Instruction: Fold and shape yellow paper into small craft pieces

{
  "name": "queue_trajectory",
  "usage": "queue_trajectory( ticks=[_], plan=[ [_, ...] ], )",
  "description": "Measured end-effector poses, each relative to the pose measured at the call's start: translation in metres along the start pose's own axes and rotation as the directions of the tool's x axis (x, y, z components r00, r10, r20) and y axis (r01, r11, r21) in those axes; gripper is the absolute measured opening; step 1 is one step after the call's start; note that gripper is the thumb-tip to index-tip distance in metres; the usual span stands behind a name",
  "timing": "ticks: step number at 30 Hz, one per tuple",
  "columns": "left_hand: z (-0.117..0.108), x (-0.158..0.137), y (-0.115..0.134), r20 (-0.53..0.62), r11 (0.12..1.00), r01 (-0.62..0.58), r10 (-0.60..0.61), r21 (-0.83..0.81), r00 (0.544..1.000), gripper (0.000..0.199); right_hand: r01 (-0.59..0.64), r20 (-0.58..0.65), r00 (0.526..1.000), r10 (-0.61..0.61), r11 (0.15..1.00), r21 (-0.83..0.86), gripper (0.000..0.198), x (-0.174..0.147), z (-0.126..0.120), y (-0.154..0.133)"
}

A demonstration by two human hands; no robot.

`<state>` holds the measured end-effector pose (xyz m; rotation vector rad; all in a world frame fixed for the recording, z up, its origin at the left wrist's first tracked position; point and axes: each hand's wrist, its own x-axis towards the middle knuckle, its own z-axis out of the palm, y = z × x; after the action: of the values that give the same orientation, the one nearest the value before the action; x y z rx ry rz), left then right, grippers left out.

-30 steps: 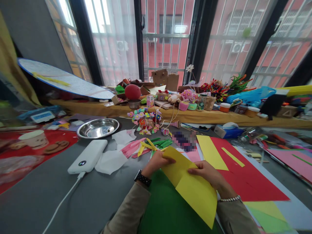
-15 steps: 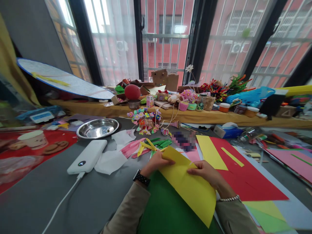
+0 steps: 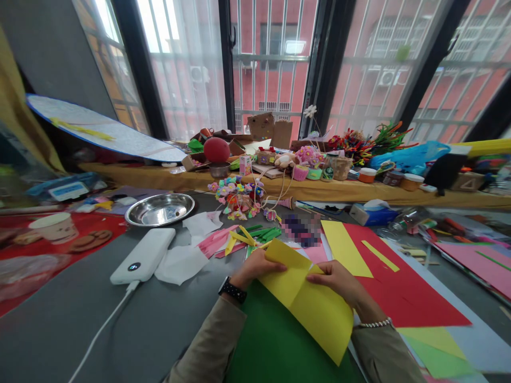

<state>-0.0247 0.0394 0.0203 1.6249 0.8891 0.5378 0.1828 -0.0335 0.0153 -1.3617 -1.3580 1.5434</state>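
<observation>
Left hand [image 3: 255, 266]: thumb and fingers pinching a rectangular yellow paper sheet [image 3: 323, 316]
Right hand [image 3: 337, 277]: pinching its upper edge
Yellow paper sheet: lower centre of frame, crease or tear between hands
Beneath: flat dark-green sheet [image 3: 275, 340]

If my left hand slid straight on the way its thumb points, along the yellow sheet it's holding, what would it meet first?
Your left hand would probably meet your right hand, pinching the same yellow sheet, though depth is hard to judge.

barred windows [image 3: 275, 64], dk frames [image 3: 329, 58], gray tbl [image 3: 159, 324]
</observation>
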Motion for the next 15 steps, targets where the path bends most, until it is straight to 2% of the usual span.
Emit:
queue_trajectory(
  ticks=[15],
  plan=[
    [0.0000, 0.0009, -0.0015, 0.019, 0.996, 0.054, -0.053, -0.074, 0.998, 0.041, -0.006, 0.005, 1.000, 0.006, 0.999, -0.041, 0.029, 0.0004, -0.0010, 0.0016]
  ],
)
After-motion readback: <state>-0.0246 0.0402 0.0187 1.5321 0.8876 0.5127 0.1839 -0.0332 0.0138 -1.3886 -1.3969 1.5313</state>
